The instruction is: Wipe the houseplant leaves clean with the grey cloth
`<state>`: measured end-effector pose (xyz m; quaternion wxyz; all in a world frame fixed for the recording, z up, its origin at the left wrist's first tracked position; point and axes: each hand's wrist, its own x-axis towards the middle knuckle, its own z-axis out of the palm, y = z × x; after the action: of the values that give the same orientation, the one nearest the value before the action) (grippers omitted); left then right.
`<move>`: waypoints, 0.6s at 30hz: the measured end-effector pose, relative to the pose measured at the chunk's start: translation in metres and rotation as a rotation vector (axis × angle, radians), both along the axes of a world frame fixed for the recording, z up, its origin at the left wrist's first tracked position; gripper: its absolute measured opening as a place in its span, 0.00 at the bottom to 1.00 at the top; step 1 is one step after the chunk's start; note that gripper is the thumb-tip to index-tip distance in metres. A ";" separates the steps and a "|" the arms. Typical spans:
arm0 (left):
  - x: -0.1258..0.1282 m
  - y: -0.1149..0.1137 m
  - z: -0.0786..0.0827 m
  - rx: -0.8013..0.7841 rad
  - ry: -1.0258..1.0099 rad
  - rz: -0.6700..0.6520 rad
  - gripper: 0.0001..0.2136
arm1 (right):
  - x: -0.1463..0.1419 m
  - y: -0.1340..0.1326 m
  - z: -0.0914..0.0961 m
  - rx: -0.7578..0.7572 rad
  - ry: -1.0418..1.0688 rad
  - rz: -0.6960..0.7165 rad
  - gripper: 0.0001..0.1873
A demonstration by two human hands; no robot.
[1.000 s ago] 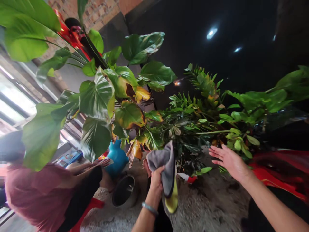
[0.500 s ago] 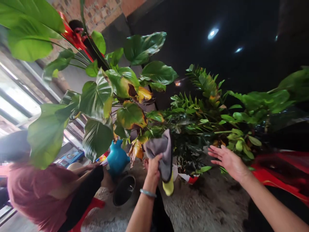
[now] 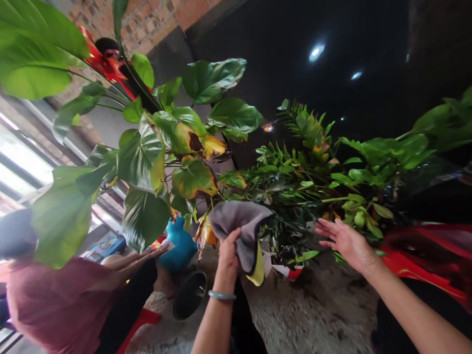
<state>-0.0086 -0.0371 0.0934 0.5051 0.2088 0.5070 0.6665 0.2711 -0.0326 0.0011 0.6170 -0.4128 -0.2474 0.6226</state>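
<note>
A grey cloth (image 3: 245, 228) with a yellow underside and dark edging hangs from my left hand (image 3: 229, 253), whose fingers are closed around it. The cloth sits in front of the lower leaves of a large potted plant (image 3: 142, 162), some of them yellowed and brown at the edges. My right hand (image 3: 348, 246) is stretched out, fingers apart, with nothing in it. Nearest to it are the low green leaves of a second plant (image 3: 359, 211). A bangle circles my left wrist.
At the left a person in a pink shirt (image 3: 62, 305) sits on a red stool (image 3: 142, 322). Near them are a blue rounded object (image 3: 179, 246) and a black bucket (image 3: 190, 295) on the rough floor. Something red (image 3: 420, 260) stands at the right, before a dark glossy wall (image 3: 295, 39).
The cloth in my left hand has swung up and spread wider to both sides. My right hand stays held out. The whole view has shifted slightly.
</note>
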 end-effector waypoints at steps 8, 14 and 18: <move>0.026 -0.043 -0.050 -0.127 0.008 -0.350 0.24 | 0.005 -0.001 -0.002 0.001 0.000 0.030 0.19; 0.042 0.002 0.038 0.142 -0.113 -0.199 0.17 | 0.003 0.000 -0.001 0.027 0.025 0.005 0.21; 0.067 0.003 0.002 0.012 -0.092 -0.205 0.15 | 0.005 0.003 -0.003 0.020 0.040 0.035 0.20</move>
<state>0.0582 -0.0342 0.0955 0.5921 0.2318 0.4554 0.6232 0.2764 -0.0299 -0.0019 0.6149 -0.3897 -0.2487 0.6389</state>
